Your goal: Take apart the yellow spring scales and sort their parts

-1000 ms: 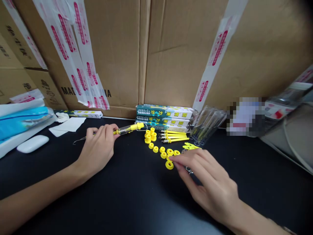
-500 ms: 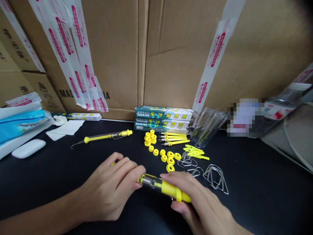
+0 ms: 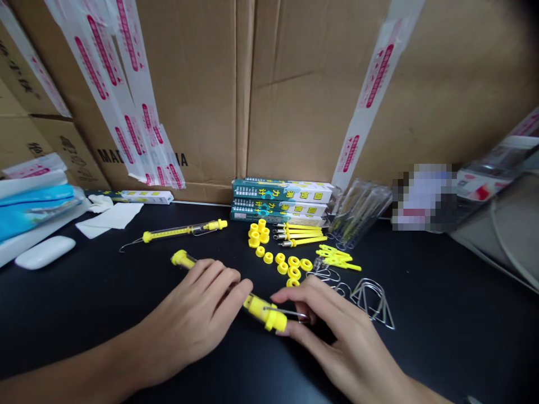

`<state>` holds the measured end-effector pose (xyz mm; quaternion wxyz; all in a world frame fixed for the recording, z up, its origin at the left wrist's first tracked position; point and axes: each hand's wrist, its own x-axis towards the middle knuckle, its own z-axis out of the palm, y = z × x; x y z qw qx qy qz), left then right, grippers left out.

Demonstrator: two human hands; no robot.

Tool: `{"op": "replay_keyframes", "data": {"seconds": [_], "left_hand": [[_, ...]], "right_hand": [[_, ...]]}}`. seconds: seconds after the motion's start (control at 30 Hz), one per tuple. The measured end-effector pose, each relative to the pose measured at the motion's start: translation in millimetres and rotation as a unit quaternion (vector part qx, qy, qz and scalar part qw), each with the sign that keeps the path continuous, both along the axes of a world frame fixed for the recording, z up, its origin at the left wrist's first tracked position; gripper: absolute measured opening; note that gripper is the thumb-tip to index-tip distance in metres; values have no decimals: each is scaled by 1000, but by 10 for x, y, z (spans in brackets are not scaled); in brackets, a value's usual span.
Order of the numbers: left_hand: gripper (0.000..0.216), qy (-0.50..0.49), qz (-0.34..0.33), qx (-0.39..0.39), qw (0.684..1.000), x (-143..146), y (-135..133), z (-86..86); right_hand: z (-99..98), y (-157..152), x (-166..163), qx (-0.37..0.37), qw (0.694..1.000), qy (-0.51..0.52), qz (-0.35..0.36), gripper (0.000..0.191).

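My left hand (image 3: 206,308) is closed around the clear tube of a spring scale (image 3: 257,307), which slants across the table. One yellow end cap (image 3: 182,258) sticks out beyond my left knuckles. At the other end is a yellow cap (image 3: 277,320) with a collar. A bent wire loop (image 3: 290,312) runs from that end to my right hand (image 3: 332,325), whose thumb and fingers are closed on it near the cap. The middle of the tube is hidden under my left fingers. Behind lies another spring scale (image 3: 181,231), complete with hook, flat on the table.
Loose yellow caps and rings (image 3: 282,264), yellow rods (image 3: 301,233), flat yellow pieces (image 3: 337,257) and wire loops (image 3: 373,297) lie behind my hands. Printed boxes (image 3: 280,199) and clear tubes (image 3: 357,210) stand against the cardboard. A white mouse-shaped object (image 3: 45,254) is at left.
The spring scale has slid up-left through my left hand, baring its far cap. My right hand has gone from gripping the yellow end to holding the wire loop, now swung out to the right.
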<state>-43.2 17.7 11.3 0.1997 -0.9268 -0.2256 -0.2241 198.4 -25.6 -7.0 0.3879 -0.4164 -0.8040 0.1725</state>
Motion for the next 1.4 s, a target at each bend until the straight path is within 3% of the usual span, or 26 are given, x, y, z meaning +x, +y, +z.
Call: {"op": "replay_keyframes", "data": {"seconds": [0.17, 0.4, 0.67, 0.8, 0.97, 1.13, 1.4], "left_hand": [[33, 18, 7, 4, 1000, -6, -3, 42], [40, 3, -13, -6, 1000, 0, 4, 73], [52, 1, -21, 8, 1000, 5, 24, 99], [37, -3, -9, 44, 999, 20, -13, 107], [24, -21, -10, 119, 993, -12, -72, 60], [16, -4, -18, 133, 991, -48, -93, 36], [33, 29, -35, 112, 993, 12, -129, 188]], "right_hand": [[58, 19, -16, 22, 999, 28, 8, 9], [82, -27, -7, -5, 998, 25, 57, 7], [117, -9, -43, -14, 997, 31, 69, 13], [119, -27, -91, -35, 996, 64, 53, 30], [70, -135, -145, -51, 996, 59, 39, 19], [-35, -181, -135, -25, 999, 40, 3, 10], [-68, -177, -174, 20, 999, -9, -48, 9]]}}
